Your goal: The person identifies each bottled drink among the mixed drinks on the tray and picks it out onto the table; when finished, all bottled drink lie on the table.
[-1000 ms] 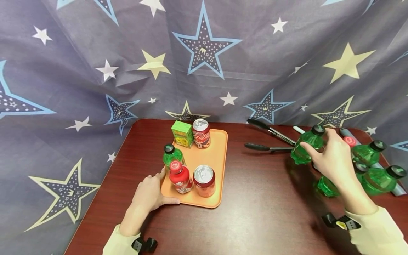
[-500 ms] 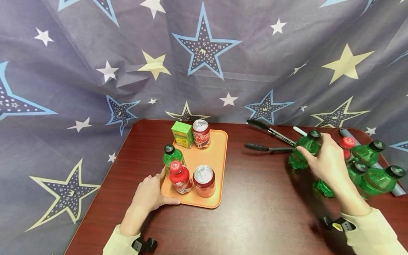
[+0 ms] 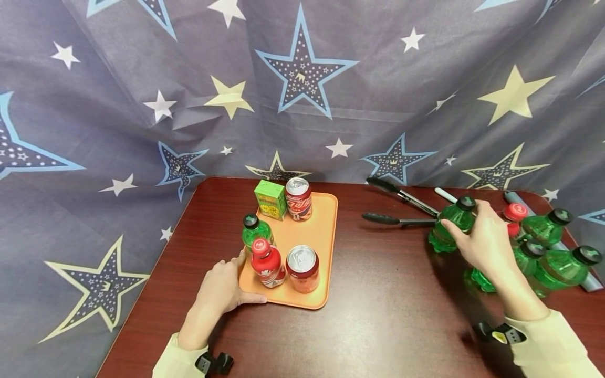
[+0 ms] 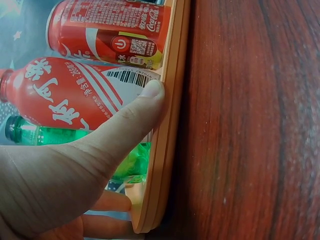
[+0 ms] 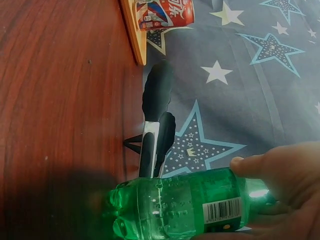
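My right hand [image 3: 488, 241] grips a green soda bottle [image 3: 449, 227] with a black cap near its top. Held upright, the bottle stands beside the tongs; I cannot tell whether its base [image 5: 117, 210] touches the table. On the left, my left hand [image 3: 219, 286] holds the near left corner of an orange tray [image 3: 317, 231], thumb along the front rim and fingers at the left side. A red cola bottle [image 3: 268, 266], a smaller-looking green bottle [image 3: 255, 231], two red cans, one near [image 3: 303, 269] and one far [image 3: 299, 199], and a green box [image 3: 270, 198] stand on the tray.
Black-and-silver tongs [image 3: 402, 220] lie open left of the held bottle. Several green bottles [image 3: 562, 268] and a red-capped bottle [image 3: 514, 212] crowd the right end of the table [image 3: 378, 325]. A white stick [image 3: 445, 195] lies behind. Star-patterned cloth [image 3: 302, 131] hangs at the back.
Over the last second, my right hand has moved slightly left and down with the green bottle, uncovering more of the red-capped bottle. My left hand and the tray have stayed in place.
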Demonstrator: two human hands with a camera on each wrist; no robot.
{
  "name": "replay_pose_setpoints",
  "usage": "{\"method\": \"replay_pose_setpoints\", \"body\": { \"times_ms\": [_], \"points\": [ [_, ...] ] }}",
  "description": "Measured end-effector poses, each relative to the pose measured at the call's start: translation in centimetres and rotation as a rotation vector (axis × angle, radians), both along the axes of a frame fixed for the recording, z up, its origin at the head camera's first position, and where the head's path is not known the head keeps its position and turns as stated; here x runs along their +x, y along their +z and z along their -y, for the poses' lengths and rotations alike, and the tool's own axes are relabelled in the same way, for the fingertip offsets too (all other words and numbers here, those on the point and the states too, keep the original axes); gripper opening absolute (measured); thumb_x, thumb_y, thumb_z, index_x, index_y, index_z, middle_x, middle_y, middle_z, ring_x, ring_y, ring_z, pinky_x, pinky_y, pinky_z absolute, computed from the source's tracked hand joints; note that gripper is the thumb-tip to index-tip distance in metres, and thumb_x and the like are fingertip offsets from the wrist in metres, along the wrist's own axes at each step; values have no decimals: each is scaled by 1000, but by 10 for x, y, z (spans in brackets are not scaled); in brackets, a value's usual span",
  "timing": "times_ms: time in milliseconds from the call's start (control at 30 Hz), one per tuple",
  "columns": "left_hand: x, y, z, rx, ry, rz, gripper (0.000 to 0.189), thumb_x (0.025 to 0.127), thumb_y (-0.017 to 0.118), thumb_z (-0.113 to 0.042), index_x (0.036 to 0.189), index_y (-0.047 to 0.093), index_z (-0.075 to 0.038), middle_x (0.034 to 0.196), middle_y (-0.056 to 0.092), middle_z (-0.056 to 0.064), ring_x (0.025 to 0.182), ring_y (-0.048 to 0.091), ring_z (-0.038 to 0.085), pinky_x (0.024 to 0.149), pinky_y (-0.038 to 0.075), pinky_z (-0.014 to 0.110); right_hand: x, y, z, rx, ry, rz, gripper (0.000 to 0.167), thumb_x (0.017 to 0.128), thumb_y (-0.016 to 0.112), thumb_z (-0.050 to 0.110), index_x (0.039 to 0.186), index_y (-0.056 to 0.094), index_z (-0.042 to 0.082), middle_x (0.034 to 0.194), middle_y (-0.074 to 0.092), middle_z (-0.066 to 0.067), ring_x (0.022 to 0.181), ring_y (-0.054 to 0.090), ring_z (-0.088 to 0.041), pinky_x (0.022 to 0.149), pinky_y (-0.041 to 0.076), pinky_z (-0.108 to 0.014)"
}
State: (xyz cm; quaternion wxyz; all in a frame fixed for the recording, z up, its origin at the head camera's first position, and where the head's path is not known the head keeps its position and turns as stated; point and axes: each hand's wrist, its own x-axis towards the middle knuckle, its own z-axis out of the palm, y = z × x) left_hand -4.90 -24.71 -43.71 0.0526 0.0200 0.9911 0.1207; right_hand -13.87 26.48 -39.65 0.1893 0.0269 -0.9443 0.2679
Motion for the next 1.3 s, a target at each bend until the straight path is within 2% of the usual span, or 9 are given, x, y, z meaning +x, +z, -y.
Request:
{"method": "replay_pose_setpoints", "body": {
  "times_ms": [400, 600, 733, 833, 967, 1067, 1300],
  "points": [
    [-2, -2, 1, 1, 14, 23, 126, 62, 95, -68, 153, 51, 6, 130, 69, 34, 112, 69, 51, 94, 57, 63, 0, 2, 4, -15, -5, 52, 66, 95, 77, 17, 135, 40, -19, 118, 58, -47, 108, 56, -69, 91, 44, -76],
    [-1, -2, 1, 1, 10, 17, 126, 61, 96, -67, 153, 51, 6, 130, 69, 35, 111, 69, 51, 93, 58, 63, 1, 4, 3, 8, -11, 115, 75, 97, 75, 20, 148, 32, -15, 123, 57, -49, 108, 56, -70, 89, 46, -75],
    [0, -1, 1, 0, 8, 13, 126, 61, 96, -67, 152, 51, 6, 130, 69, 35, 111, 69, 51, 93, 58, 63, 1, 7, 3, 23, -9, 119, 84, 96, 76, 21, 155, 27, -13, 126, 56, -51, 108, 56, -71, 89, 46, -75],
    [-1, -1, 1, 4, 5, 13, 125, 61, 96, -67, 153, 51, 6, 131, 69, 35, 112, 68, 51, 94, 57, 63, 1, 14, 3, 28, -23, 105, 89, 95, 77, 24, 158, 25, -10, 128, 57, -49, 106, 58, -70, 86, 46, -75],
    [-3, -1, 0, 6, 5, 5, 126, 61, 96, -67, 153, 51, 6, 132, 68, 34, 113, 68, 52, 94, 57, 63, -2, 30, 5, 31, -37, 93, 93, 95, 76, 33, 163, 23, -2, 133, 60, -39, 107, 61, -63, 83, 47, -73],
    [-2, -1, 0, 6, 9, 7, 126, 61, 96, -68, 153, 51, 6, 133, 68, 34, 113, 68, 52, 94, 57, 64, -6, 42, 8, 28, -17, 58, 87, 95, 75, 34, 162, 30, 1, 136, 61, -34, 113, 61, -57, 84, 47, -72],
    [-2, -2, 1, 15, 16, 29, 128, 61, 95, -69, 154, 50, 5, 133, 68, 34, 114, 67, 52, 95, 57, 64, -16, 65, 25, -5, 77, -72, 64, 94, 77, 28, 146, 55, -2, 134, 63, -34, 121, 62, -51, 97, 44, -68]
  ]
}}
